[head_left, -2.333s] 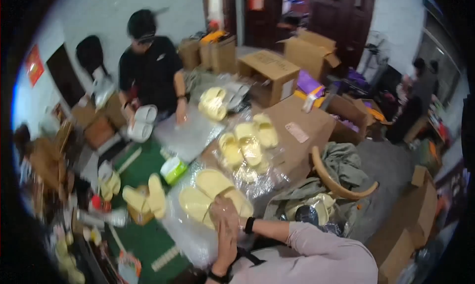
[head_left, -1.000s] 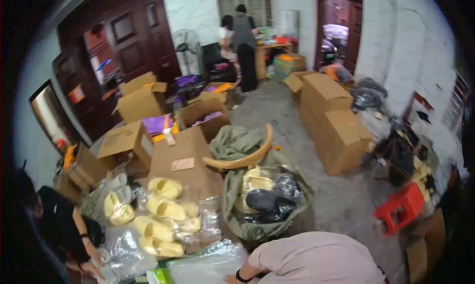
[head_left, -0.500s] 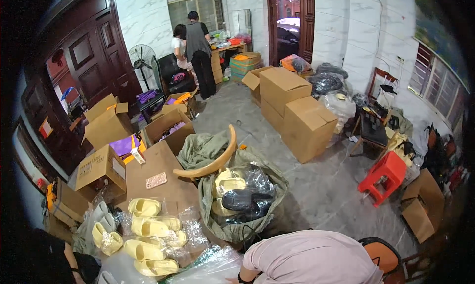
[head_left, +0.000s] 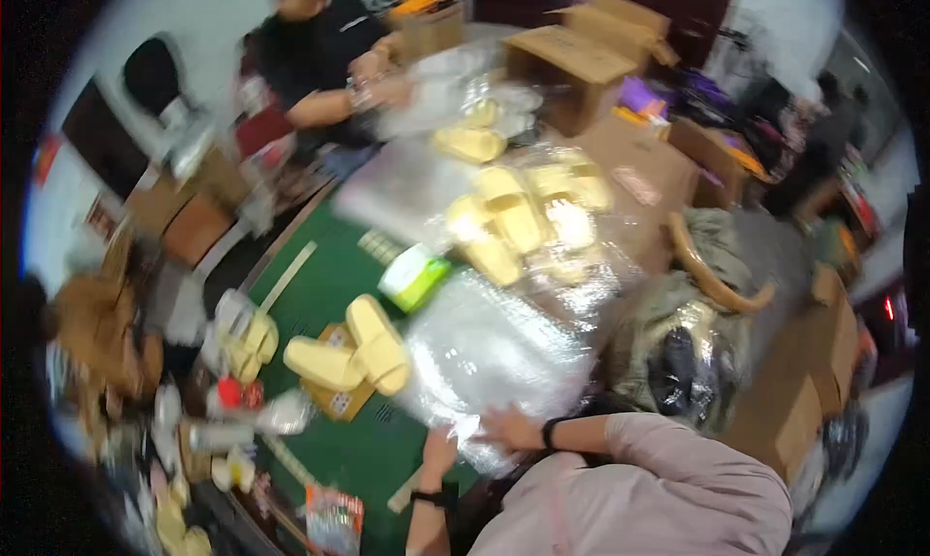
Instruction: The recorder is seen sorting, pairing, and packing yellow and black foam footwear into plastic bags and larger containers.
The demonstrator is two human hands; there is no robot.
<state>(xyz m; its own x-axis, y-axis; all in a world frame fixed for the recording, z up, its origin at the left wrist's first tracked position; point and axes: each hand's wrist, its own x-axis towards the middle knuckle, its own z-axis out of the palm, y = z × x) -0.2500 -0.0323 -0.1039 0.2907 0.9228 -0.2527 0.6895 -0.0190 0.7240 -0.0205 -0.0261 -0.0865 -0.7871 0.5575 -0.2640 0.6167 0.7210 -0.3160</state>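
Observation:
A pile of clear plastic bags [head_left: 494, 338] lies on the green table top. On its near edge rests my right hand [head_left: 513, 428], its fingers spread over the film. My left hand [head_left: 441, 449] is close beside it at the pile's near left corner; blur hides whether it pinches the plastic. To the left, a pair of pale yellow slippers [head_left: 378, 343] lies partly over a tan card piece [head_left: 337, 401]. A green and white packet [head_left: 414, 277] sits at the bags' far edge. Beyond it, several yellow slippers [head_left: 511, 207] are heaped on clear film.
Across the table a person in black [head_left: 320, 62] handles clear plastic. An open sack [head_left: 659, 333] with wrapped slippers stands at the right, under a curved wooden piece [head_left: 712, 270]. Cardboard boxes [head_left: 572, 57] are at the back. A small orange-edged packet [head_left: 334, 519] lies near the front.
My view has swung left and down, from the room to the green table. Both my hands now show on the clear bags; before, they were mostly out of sight.

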